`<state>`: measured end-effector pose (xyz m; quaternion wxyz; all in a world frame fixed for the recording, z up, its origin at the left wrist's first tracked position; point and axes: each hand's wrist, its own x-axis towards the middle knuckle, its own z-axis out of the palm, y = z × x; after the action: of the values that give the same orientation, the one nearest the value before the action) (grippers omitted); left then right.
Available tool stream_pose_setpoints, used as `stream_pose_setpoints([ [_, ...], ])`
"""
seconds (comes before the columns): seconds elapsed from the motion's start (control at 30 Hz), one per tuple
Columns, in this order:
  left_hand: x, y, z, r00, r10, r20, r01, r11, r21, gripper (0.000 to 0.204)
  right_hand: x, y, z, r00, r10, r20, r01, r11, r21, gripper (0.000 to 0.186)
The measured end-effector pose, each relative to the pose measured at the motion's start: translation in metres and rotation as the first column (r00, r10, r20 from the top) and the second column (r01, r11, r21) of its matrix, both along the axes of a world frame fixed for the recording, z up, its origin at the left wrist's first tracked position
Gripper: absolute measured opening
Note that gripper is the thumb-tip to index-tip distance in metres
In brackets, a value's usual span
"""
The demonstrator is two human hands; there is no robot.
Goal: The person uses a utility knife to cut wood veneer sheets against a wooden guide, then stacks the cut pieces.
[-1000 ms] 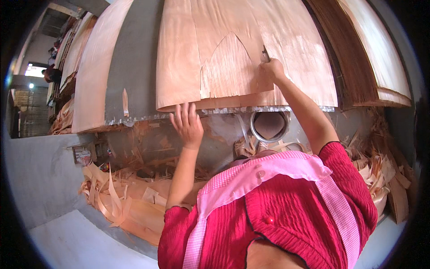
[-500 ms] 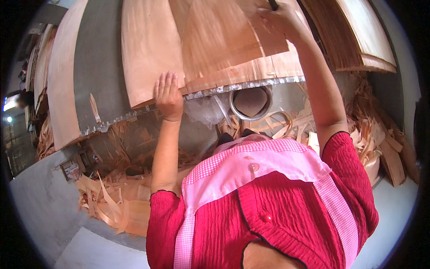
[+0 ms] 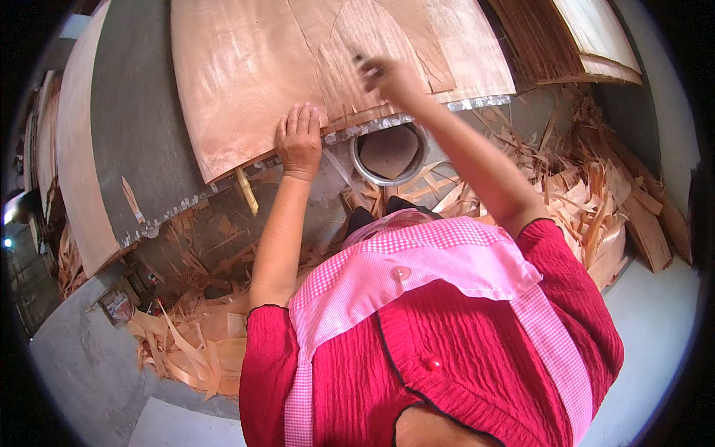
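My left hand (image 3: 301, 141) lies with its fingers straight on the lower edge of a pale wooden veneer sheet (image 3: 227, 86), which rests on a dark board (image 3: 126, 134) with a ragged, whitish-flecked edge. My right hand (image 3: 391, 82) is raised over a cracked, arch-shaped piece of veneer (image 3: 357, 30), fingers curled round a small dark tool (image 3: 361, 61), blurred by motion. A narrow yellowish strip (image 3: 246, 192) hangs below the sheet beside my left hand.
A round metal-rimmed container (image 3: 387, 153) sits beneath the board edge. Veneer scraps (image 3: 194, 343) heap below and right. Stacked sheets (image 3: 599, 33) stand at upper right, more at far left. A grey concrete ledge (image 3: 82, 357) runs at lower left.
My left hand has come down onto the sheet's edge. My right hand has swung leftward over the cracked piece with the tool. The view has shifted, and the yellowish strip now shows.
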<state>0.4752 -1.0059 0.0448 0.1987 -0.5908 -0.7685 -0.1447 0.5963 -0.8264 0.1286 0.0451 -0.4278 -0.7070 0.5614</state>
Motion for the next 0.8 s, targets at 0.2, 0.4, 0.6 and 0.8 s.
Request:
stream_pose_setpoints([
  [0.2, 0.001, 0.007, 0.003, 0.999, -0.047, -0.006, 0.047, 0.999, 0.011, 0.021, -0.026, -0.036, -0.059, 0.983, -0.021, 0.180, -0.051, 0.920, 0.389, 0.023],
  [0.4, -0.010, 0.005, -0.012, 0.991, -0.095, 0.092, 0.088, 0.994, 0.071, 0.020, -0.028, -0.043, -0.047, 0.964, 0.039, 0.264, -0.160, 0.875, 0.456, 0.025],
  [0.6, -0.009, 0.006, -0.006, 0.952, -0.095, 0.292, 0.038, 0.980, 0.197, 0.024, -0.028, -0.042, -0.055, 0.960, 0.034, 0.279, -0.165, 0.872, 0.462, 0.025],
  [0.8, 0.002, 0.010, -0.010, 0.993, -0.065, 0.101, 0.059, 0.996, 0.061, 0.028, -0.028, -0.044, -0.051, 0.966, 0.020, 0.259, -0.151, 0.854, 0.498, 0.020],
])
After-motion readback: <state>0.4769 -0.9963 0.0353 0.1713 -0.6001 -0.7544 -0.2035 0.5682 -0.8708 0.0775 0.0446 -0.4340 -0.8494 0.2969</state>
